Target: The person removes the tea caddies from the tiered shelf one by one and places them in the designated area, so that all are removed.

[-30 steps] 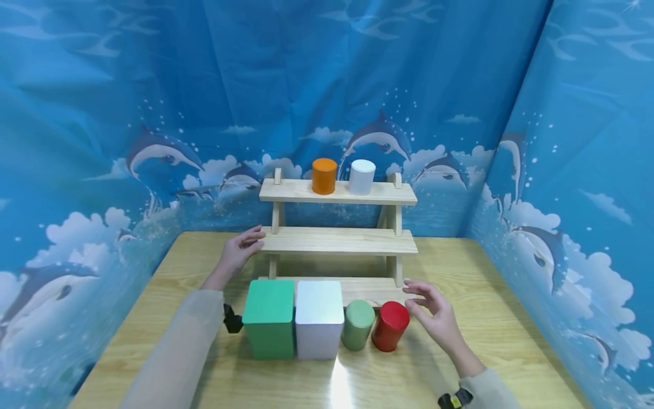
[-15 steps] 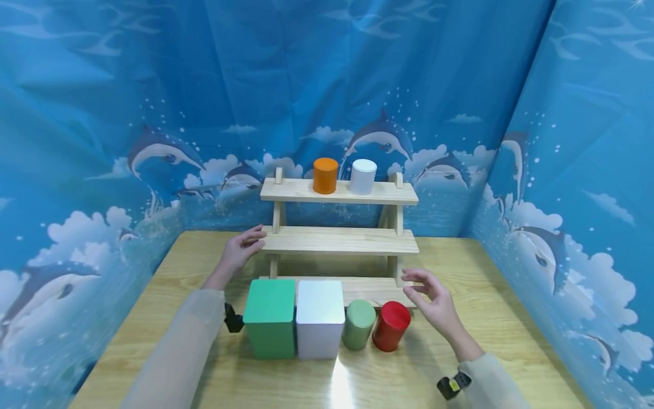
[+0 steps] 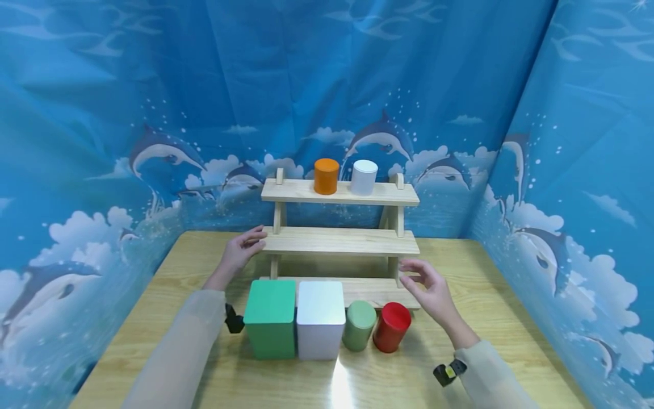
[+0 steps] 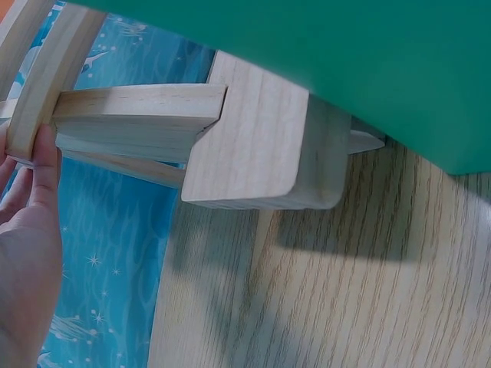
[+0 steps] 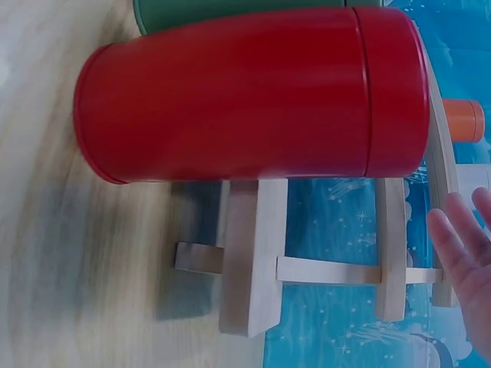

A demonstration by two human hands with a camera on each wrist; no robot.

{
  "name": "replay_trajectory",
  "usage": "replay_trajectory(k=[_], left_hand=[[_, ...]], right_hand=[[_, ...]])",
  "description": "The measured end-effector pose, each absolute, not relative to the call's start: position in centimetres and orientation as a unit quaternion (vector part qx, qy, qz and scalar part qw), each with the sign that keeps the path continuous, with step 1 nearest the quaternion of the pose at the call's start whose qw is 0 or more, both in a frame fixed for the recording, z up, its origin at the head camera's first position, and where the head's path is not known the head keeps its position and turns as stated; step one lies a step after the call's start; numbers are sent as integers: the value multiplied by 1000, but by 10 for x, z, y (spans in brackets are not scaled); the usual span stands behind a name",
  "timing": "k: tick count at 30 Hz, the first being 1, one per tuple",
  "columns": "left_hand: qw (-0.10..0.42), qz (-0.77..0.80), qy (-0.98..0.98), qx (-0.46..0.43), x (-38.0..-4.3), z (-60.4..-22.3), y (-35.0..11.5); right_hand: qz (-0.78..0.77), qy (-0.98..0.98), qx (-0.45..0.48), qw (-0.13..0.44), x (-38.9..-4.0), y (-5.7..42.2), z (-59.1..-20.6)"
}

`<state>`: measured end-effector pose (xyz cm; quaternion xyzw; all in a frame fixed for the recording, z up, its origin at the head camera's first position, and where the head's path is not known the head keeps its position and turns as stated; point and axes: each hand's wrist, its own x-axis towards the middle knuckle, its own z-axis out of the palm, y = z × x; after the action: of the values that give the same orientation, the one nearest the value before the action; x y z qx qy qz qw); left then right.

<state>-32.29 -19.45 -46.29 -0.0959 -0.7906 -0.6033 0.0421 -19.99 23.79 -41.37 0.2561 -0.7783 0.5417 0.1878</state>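
Note:
A three-tier wooden display stand (image 3: 339, 240) stands on the table. My left hand (image 3: 239, 251) grips the left end of its middle board, and in the left wrist view the fingers (image 4: 46, 169) lie about the board's end. Beside the stand's right side, my right hand (image 3: 430, 289) is raised with relaxed fingers and nothing between them. The nearest canister to it is a red one (image 3: 392, 328), which fills much of the right wrist view. An orange canister (image 3: 326, 177) and a white canister (image 3: 364, 178) sit on the top board.
In front of the stand, a green square box (image 3: 269, 321), a white square box (image 3: 321, 322) and a pale green canister (image 3: 359, 326) line up with the red one on the wooden table (image 3: 490, 318). A blue dolphin-print curtain (image 3: 327, 85) surrounds the table.
My right hand has moved away from beside the red canister, farther back toward the stand's right side. My left hand stays at the middle board.

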Motion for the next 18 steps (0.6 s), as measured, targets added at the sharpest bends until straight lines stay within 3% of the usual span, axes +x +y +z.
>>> replay_trajectory(k=[18], left_hand=[[34,-618,-780,-94,-321,-461,-194]], right_hand=[[543,-785,244,171,-217,232,-395]])
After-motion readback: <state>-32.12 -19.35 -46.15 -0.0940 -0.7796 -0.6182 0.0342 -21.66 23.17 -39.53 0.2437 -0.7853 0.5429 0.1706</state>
